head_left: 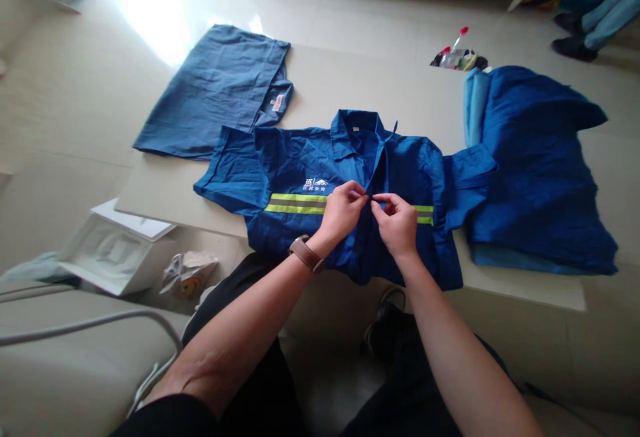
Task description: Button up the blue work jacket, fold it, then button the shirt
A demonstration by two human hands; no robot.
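A blue work shirt [300, 157] with a yellow and grey reflective band lies face up on a low pale table [525, 287], collar pointing away from me. My left hand [343, 210], with a brown watch on its wrist, pinches the shirt's front edge at chest height. My right hand [397, 220] pinches the opposite front edge, fingertips almost meeting the left hand's. Both hands are closed on the cloth at the placket.
A folded grey-blue garment [220, 90] lies at the table's far left. A pile of blue garments [540, 170] fills the right side. Small bottles [457, 57] stand at the far edge. A white box [120, 250] and a crumpled bag [187, 273] sit on the floor, left. Another person's legs [595, 20] show top right.
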